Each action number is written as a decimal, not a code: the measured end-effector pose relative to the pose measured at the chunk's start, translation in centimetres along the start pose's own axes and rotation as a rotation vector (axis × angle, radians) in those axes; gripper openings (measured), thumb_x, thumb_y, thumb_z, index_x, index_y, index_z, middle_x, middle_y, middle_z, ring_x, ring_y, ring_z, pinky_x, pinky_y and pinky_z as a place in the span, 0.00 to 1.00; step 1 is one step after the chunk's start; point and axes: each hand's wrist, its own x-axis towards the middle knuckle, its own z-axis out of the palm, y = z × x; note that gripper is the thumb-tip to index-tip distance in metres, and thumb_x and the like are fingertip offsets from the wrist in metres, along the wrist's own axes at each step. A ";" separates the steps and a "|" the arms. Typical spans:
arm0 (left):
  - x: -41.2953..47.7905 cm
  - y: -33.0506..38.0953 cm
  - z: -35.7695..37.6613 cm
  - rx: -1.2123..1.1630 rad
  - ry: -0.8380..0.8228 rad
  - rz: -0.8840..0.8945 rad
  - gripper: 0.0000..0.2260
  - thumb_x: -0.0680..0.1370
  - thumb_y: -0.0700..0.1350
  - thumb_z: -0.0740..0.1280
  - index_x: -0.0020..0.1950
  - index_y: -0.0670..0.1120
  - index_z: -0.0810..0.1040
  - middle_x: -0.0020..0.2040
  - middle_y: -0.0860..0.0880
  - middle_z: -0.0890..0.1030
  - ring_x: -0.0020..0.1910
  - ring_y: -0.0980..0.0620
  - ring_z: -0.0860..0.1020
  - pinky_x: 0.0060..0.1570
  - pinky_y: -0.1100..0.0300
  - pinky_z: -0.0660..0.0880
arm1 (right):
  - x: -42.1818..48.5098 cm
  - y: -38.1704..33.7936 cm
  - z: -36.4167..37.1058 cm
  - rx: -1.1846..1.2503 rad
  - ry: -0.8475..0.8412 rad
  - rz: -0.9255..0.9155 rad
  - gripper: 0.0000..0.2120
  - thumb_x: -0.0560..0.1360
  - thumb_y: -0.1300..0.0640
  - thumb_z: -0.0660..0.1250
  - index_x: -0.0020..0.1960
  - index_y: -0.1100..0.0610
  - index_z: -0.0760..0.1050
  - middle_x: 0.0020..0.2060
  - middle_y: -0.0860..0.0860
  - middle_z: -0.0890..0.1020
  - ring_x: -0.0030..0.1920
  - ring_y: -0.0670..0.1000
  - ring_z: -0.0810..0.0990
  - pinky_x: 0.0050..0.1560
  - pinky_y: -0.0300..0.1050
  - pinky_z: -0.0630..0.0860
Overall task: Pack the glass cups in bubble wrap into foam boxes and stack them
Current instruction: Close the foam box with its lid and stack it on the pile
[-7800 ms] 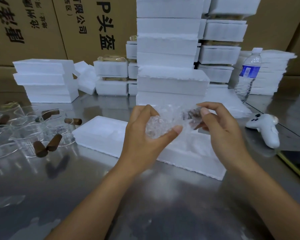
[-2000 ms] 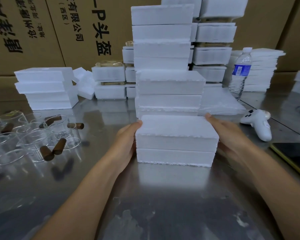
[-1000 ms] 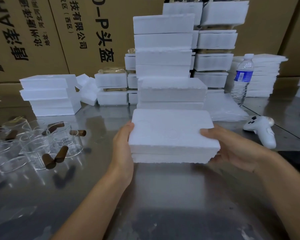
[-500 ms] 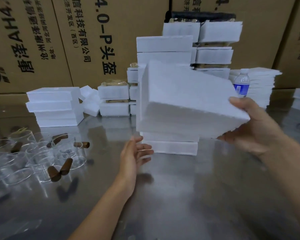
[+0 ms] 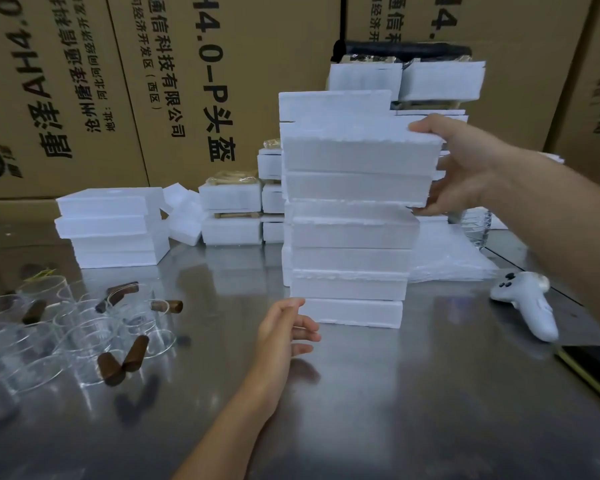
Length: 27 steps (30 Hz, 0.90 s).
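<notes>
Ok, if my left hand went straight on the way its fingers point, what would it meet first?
Probably the bottom white foam box of the near stack: your left hand points right, toward that box's left end, and looks close to it. Depth is hard to judge.

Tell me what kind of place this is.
Probably a packing workshop or warehouse: big printed cartons behind, stacked foam boxes on a steel table, loose glass cups nearby.

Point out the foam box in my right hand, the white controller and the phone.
foam box point(image 5: 357, 157): head view, front face of its upper half.
white controller point(image 5: 520, 292): head view, button end.
phone point(image 5: 596, 362): head view, dark screen.
</notes>
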 end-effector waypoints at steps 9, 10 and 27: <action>-0.1 0.1 0.3 0.018 -0.021 0.006 0.07 0.81 0.42 0.58 0.49 0.46 0.76 0.33 0.49 0.79 0.31 0.53 0.78 0.34 0.62 0.73 | 1.9 0.9 -0.2 -0.131 0.115 0.085 0.14 0.67 0.45 0.70 0.42 0.54 0.70 0.37 0.51 0.74 0.41 0.55 0.78 0.46 0.48 0.74; -0.1 0.1 0.3 0.018 -0.024 0.009 0.07 0.81 0.42 0.58 0.49 0.46 0.76 0.33 0.48 0.79 0.31 0.53 0.78 0.34 0.61 0.73 | 2.1 0.9 -0.1 -0.150 0.122 0.088 0.15 0.66 0.44 0.70 0.41 0.54 0.70 0.37 0.50 0.74 0.40 0.55 0.77 0.48 0.48 0.73; 0.0 -0.1 0.4 0.035 -0.015 0.019 0.05 0.81 0.44 0.60 0.50 0.46 0.75 0.34 0.48 0.78 0.31 0.52 0.77 0.35 0.61 0.72 | 0.6 0.9 1.3 -0.253 0.253 -0.078 0.31 0.71 0.40 0.65 0.68 0.55 0.67 0.59 0.53 0.73 0.57 0.55 0.73 0.58 0.50 0.68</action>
